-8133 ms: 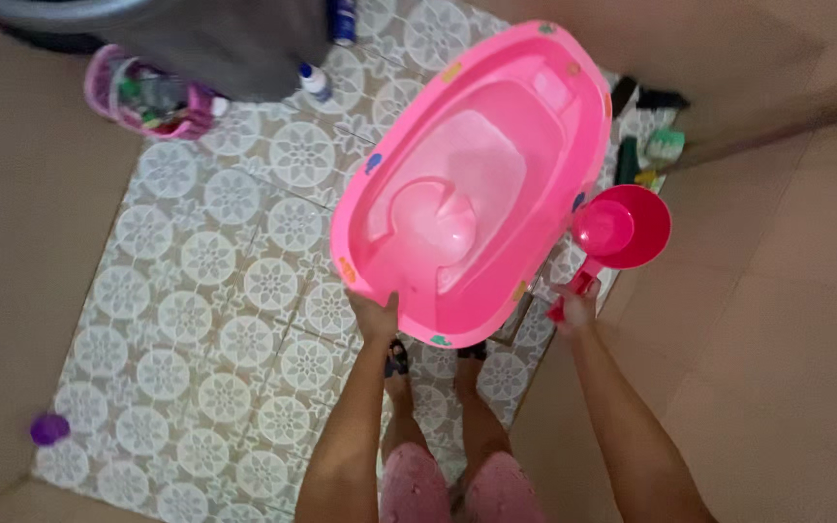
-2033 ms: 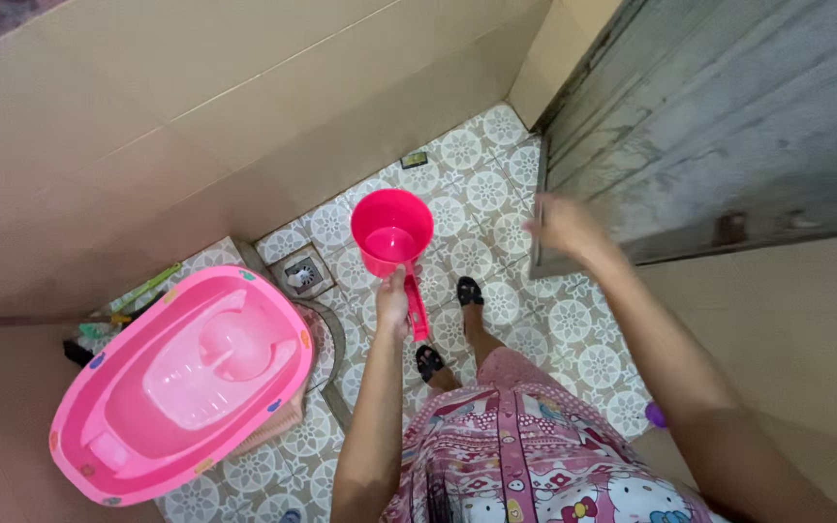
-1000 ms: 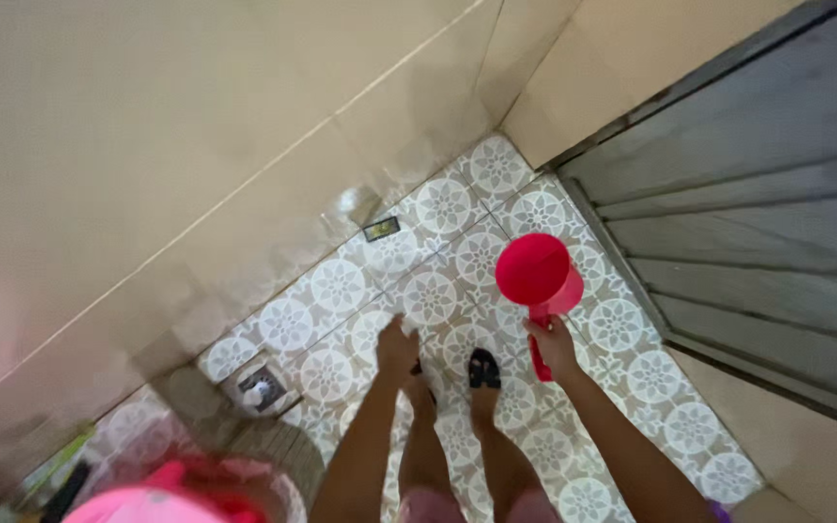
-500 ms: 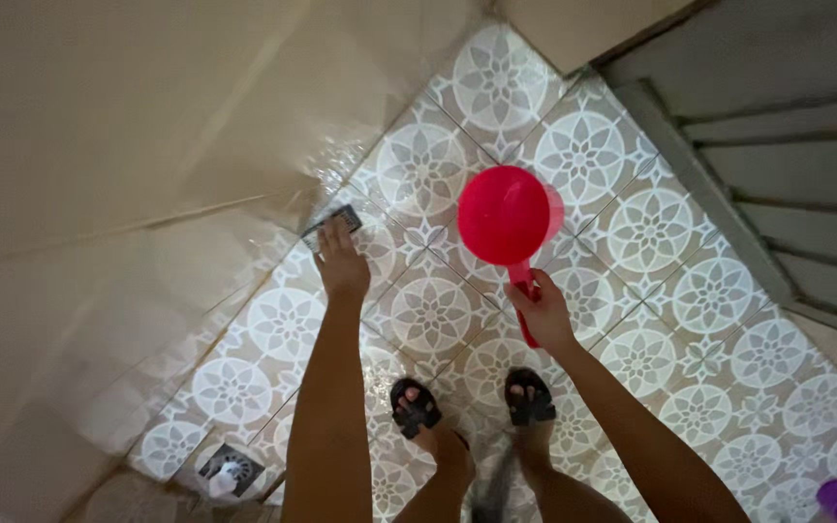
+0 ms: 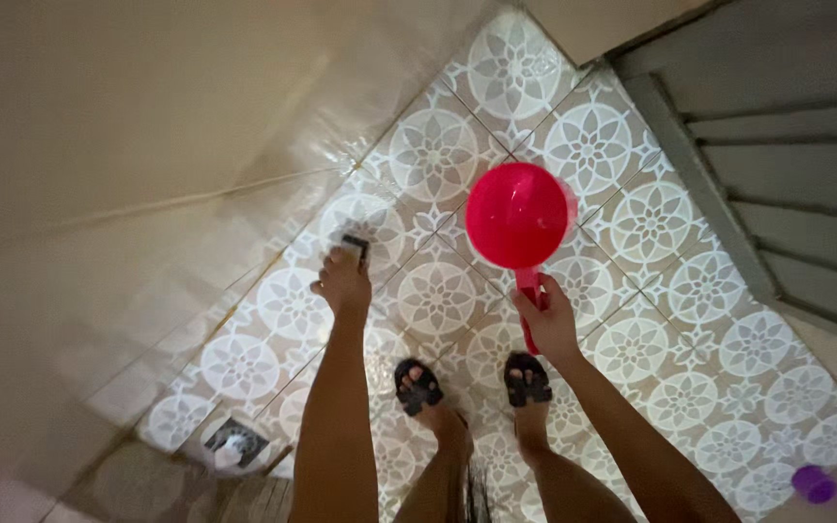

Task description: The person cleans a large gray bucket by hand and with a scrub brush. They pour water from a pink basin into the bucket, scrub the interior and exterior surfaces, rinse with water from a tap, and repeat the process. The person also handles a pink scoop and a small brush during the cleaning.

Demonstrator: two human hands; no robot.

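A: What is the person holding as she is standing on the patterned grey-and-white floor tiles (image 5: 651, 223)?

B: The right hand (image 5: 549, 324) is gripping the handle of a round pink plastic dipper (image 5: 518, 215), fingers wrapped fully around it, and is holding its bowl out above the floor, near the grey door (image 5: 787, 165). The left hand (image 5: 343, 283) is reaching down with its fingers curling over a small dark rectangular object (image 5: 355, 244) close to the beige tiled wall (image 5: 128, 126); whether it is gripping it or only touching it, I cannot tell.

A: What is differing from half a second ago?

B: The small dark object was lying just beyond the fingertips then; now the left hand is covering part of it. The dipper is keeping to the same place in the right hand's grasp. Two seconds ago the dipper was in the left hand.

A: And round about?

B: A square floor drain (image 5: 232, 446) is showing lower left, a small purple cap (image 5: 812, 482) lower right, and black sandals (image 5: 527, 378) are on her feet
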